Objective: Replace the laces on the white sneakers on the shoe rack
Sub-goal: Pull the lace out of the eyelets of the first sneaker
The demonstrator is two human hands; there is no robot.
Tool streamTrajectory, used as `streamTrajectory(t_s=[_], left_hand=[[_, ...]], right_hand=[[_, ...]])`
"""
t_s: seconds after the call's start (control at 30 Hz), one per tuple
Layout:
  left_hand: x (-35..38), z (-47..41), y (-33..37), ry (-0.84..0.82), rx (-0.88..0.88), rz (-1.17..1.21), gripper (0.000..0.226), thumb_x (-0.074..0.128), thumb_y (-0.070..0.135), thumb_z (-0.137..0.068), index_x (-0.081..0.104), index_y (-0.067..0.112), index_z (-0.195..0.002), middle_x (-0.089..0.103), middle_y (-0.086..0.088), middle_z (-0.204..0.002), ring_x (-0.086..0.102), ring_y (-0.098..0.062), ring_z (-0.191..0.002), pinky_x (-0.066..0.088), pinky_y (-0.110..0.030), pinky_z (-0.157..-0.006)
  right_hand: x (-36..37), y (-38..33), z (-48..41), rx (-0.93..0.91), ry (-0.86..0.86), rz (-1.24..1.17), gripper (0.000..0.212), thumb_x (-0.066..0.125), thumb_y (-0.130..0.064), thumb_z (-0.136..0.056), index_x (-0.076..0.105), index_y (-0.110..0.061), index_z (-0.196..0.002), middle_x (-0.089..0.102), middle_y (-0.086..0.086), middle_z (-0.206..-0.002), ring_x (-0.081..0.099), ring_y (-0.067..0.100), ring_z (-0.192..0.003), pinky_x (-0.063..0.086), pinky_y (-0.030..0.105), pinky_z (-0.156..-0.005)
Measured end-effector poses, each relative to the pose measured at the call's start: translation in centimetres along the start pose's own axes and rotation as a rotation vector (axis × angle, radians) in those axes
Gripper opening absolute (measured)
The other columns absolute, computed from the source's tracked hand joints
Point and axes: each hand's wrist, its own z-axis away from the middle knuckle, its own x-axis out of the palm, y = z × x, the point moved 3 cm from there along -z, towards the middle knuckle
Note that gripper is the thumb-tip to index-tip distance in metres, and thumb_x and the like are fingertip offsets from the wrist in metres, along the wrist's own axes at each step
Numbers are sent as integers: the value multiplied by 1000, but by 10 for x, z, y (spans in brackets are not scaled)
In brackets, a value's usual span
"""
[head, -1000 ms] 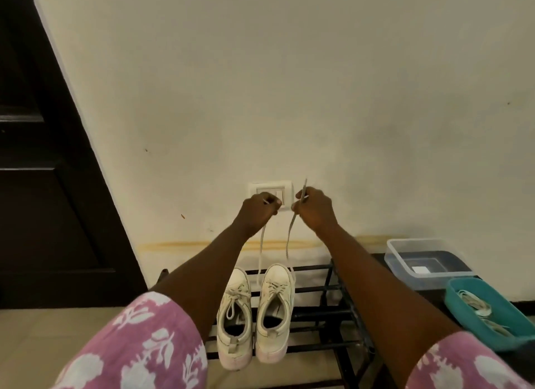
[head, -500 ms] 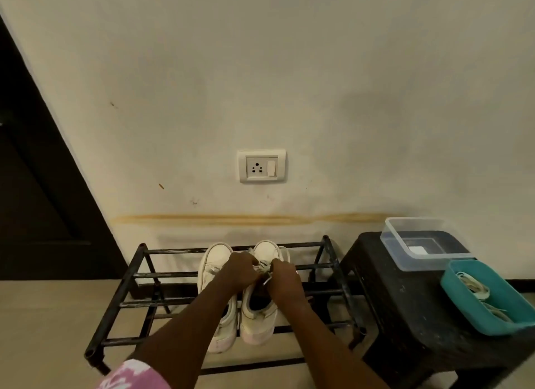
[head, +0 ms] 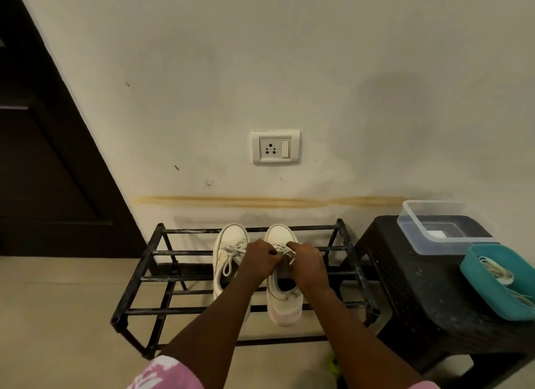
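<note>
Two white sneakers stand side by side on the black metal shoe rack (head: 139, 278), toes toward the wall. The left sneaker (head: 228, 244) has a tied lace. Over the tongue of the right sneaker (head: 282, 307) both my hands work its lace (head: 285, 251). My left hand (head: 259, 261) pinches the lace from the left, my right hand (head: 308, 262) pinches it from the right. The fingertips meet above the eyelets and hide most of the lace.
A black plastic stool (head: 419, 287) stands right of the rack, with a clear plastic box (head: 411, 226) and a teal tray (head: 489, 296) holding loose laces (head: 496, 271). A wall socket (head: 275, 147) sits above the rack. A dark door (head: 43, 157) is at left.
A second ago both hands held the lace ends pulled up high near the socket. They have come down onto the right sneaker and now pinch the lace at the tongue.
</note>
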Motion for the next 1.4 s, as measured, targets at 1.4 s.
streamTrajectory(t_s=[1.4], left_hand=[[45,40,-14,460,-27,-12,37,50,36,-95,70,5,-93,71,-12,-80,66,-24,-71,54,-37,-67]], right_hand=[[-22,-10,-11,-201,-15,267,32,52,-33,-85,70,-21,-108,60,0,-120,44,21,-120,26,40,-104]])
